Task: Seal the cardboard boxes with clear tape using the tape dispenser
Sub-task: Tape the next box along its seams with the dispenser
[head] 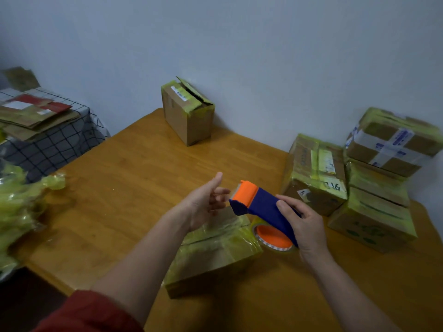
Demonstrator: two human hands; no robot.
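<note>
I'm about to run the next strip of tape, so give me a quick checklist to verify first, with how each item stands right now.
1. Dispenser gripped: ok. The right hand holds the tape dispenser by its blue body.
2. Roll loaded: ok. The tape roll sits on its orange hub.
3. Tape end free: cannot tell. The left hand is open beside the orange cutter end, and no loose strip shows.
4. Box in place: ok. The near box lies on the table under the hands.
5. Its seam closed: cannot tell, since it is partly hidden.
6. The far box: not ok, its top flap is ajar.
</note>
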